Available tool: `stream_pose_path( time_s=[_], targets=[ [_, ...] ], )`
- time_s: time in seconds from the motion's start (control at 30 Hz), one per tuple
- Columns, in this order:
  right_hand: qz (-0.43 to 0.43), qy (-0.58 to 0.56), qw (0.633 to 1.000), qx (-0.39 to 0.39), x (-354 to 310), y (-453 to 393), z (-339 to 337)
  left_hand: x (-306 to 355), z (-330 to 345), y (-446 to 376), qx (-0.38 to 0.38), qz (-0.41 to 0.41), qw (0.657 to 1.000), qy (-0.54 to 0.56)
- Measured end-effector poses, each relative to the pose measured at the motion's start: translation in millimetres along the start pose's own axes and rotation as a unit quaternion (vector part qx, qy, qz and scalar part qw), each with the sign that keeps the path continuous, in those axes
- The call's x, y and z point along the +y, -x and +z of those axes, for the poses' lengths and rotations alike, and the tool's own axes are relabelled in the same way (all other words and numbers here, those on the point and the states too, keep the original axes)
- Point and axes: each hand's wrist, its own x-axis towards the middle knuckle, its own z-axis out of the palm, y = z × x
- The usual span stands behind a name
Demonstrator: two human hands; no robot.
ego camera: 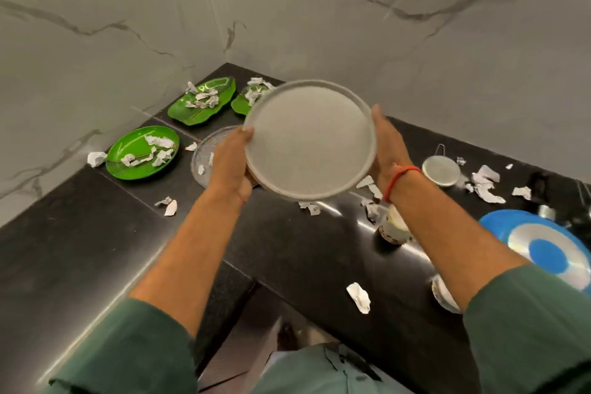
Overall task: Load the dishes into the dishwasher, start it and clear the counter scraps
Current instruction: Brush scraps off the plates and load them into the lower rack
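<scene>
**Inspector:** Position of the plate?

**Assistant:** The grey plate (308,139) is held in the air above the black counter (96,233), tilted so its face turns toward the camera. It touches nothing but the two hands.

**Inspector:** Hands?

**Assistant:** The left hand (231,161) clasps the plate's left rim, thumb on the front edge, fingers behind. The right hand (385,145) clasps the right rim likewise. A red band (399,181) sits on the right wrist. Both sleeves are green.

**Inspector:** Remaining dishes?

**Assistant:** Three green plates carry paper scraps: one at the left (143,151), one in the corner (202,100), one (240,104) partly hidden behind the grey plate. A mesh basket (204,153) lies just beside the left hand, scraps inside. A small strainer (441,169) rests to the right of the right wrist. A blue dish (550,249) with a silver ring sits at the far right. A cup (395,227) stands under the right forearm, mostly hidden.

**Inspector:** Counter?

**Assistant:** Loose scraps (486,184) are scattered across it, thickest near the strainer; one piece (358,297) lies near the front edge.
</scene>
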Motion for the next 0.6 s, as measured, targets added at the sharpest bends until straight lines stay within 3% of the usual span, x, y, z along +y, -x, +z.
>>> stream_pose_path(
  time_s=[0.27, 0.6],
  targets=[
    [-0.013, -0.181, 0.983, -0.015, -11.3, 69.2, -107.8, -38.3, 69.5, 66.9, -0.129, -0.064, 0.989, -0.037],
    [-0.105, -0.243, 0.951, 0.158, -1.9, 153.1, -189.7, -55.3, 160.2, 109.9, -0.347, -0.095, 0.931, -0.066]
  ],
)
